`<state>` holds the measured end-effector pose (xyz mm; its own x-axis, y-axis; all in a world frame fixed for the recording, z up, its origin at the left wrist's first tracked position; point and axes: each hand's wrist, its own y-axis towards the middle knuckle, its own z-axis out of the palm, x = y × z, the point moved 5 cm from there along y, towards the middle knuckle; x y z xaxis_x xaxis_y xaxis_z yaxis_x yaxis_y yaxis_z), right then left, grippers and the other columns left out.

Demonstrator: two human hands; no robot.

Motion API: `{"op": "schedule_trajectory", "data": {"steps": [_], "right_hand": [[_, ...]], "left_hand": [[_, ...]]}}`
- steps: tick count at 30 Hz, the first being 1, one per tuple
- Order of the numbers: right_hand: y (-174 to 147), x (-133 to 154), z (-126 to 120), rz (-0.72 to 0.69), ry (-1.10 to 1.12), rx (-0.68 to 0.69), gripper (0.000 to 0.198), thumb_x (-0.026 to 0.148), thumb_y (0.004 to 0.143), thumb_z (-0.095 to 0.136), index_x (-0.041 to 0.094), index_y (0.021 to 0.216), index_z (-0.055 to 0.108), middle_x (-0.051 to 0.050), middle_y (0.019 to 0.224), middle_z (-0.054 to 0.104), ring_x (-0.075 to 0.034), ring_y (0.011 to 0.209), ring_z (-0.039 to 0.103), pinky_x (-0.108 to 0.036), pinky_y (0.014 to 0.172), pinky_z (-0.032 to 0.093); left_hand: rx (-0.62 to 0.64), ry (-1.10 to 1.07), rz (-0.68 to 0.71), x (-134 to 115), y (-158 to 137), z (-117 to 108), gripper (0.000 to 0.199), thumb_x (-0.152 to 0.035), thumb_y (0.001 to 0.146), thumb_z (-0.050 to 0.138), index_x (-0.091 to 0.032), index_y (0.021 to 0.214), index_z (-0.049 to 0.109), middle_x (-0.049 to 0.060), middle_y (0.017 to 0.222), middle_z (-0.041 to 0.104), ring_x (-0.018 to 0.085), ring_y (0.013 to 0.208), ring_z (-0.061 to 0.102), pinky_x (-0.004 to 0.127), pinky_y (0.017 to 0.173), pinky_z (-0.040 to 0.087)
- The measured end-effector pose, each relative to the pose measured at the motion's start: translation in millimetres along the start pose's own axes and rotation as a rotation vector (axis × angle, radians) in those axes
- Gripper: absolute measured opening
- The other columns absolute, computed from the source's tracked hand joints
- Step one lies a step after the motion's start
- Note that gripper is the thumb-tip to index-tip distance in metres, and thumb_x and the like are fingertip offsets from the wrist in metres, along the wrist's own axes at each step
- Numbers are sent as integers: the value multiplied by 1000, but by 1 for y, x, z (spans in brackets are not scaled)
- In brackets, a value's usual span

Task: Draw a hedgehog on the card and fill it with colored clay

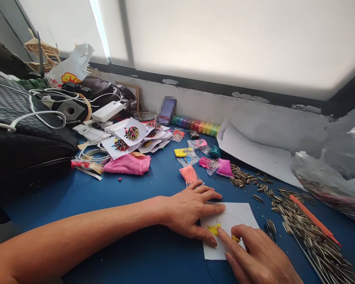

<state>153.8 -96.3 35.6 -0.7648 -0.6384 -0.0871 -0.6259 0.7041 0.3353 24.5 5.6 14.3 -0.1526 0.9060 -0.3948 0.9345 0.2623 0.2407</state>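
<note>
A square of white paper (243,208) with a thin pencil outline lies on the blue table. My left hand (191,207) rests flat and open, fingers spread, with its thumb and forefinger over the paper's left side. On the sheet is a flattened patch of yellow clay (212,229). One fingertip of my right hand (257,252) presses the patch's right edge. Another bit of yellow clay (236,238) shows at the curled fingers of that hand, which seem closed on it. Part of the drawing is hidden beneath my hands.
Sunflower seeds (316,240) and an orange pen-like tool (315,221) lie at right. Packets of coloured clay (187,174) sit beyond my left hand. Seed-decorated cards (131,134), a pink cloth (127,164) and a black bag (26,134) are at left.
</note>
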Motion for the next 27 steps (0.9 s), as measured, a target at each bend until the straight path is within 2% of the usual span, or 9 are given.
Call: {"op": "schedule_trajectory", "data": {"steps": [14, 27], "right_hand": [[5, 0, 9, -29, -166, -50, 32, 20, 97, 39, 14, 111, 67, -9, 84, 68, -17, 70, 63, -30, 64, 48], [0, -5, 16, 2, -166, -13, 33, 26, 97, 42, 15, 121, 62, -8, 88, 64, -17, 72, 60, -30, 66, 45]], "left_hand": [[-6, -4, 3, 0, -1, 1, 66, -57, 84, 60, -21, 138, 45, 15, 145, 43, 34, 132, 39, 56, 114, 17], [-2, -10, -3, 1, -1, 2, 69, -62, 85, 56, -21, 138, 44, 14, 145, 41, 32, 133, 37, 53, 115, 14]]}}
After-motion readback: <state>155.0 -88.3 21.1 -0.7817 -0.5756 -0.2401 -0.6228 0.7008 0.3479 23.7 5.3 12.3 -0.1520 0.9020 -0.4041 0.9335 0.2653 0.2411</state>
